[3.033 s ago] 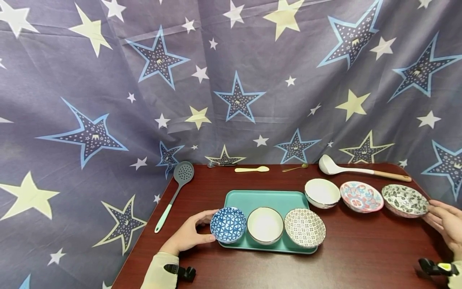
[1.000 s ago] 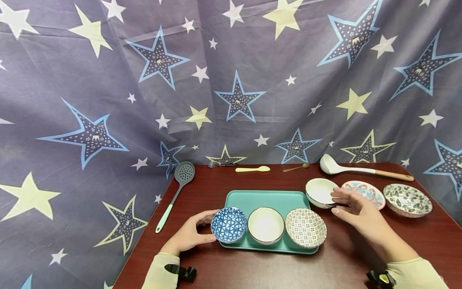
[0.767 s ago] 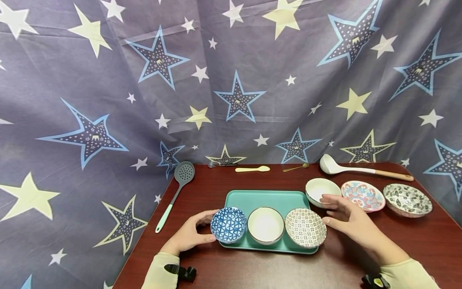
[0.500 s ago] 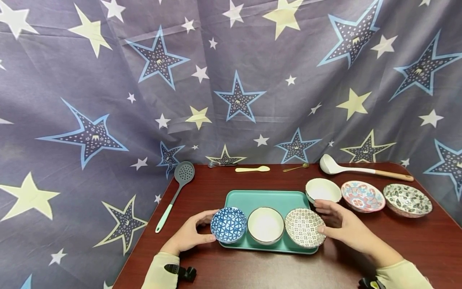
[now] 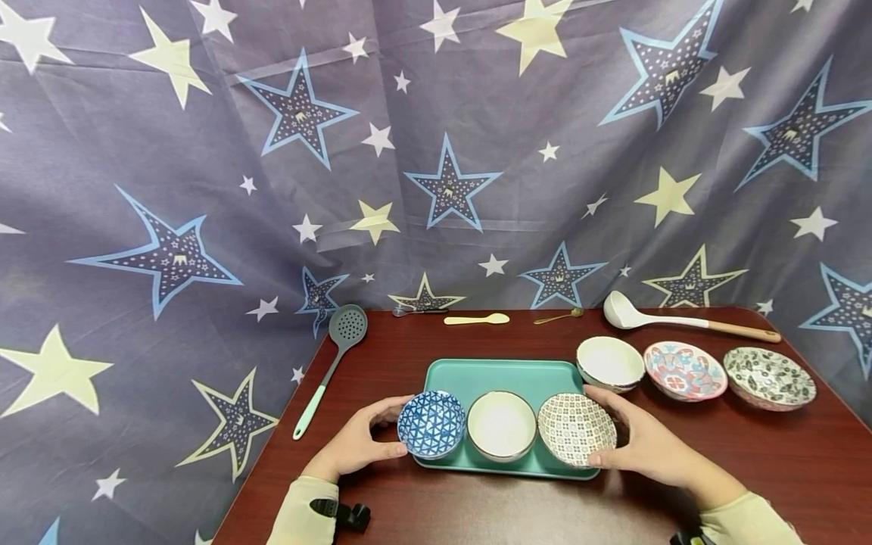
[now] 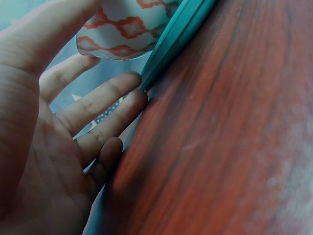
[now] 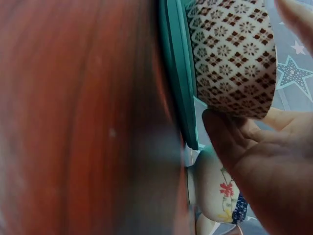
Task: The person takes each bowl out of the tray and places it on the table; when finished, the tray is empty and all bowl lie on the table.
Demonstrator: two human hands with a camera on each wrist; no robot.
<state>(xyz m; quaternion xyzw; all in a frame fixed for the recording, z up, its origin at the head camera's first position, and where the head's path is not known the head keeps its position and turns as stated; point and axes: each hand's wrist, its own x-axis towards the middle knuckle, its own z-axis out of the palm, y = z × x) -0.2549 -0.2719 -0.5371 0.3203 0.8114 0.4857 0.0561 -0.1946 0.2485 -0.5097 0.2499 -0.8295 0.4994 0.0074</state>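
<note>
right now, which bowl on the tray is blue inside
The leftmost bowl, by the left hand, has blue triangles; the middle bowl is plain cream, the rightmost bowl brown-patterned.

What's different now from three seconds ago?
The right hand has moved leftward from the leaf-patterned bowl to the brown-patterned bowl; whether it grips is unclear. The left hand stays by the blue bowl; those bowls and the tray haven't visibly moved.

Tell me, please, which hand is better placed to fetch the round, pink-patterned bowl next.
Probably the right hand, nearer the pink-patterned bowl; the left hand is across the rectangular teal tray.
</note>
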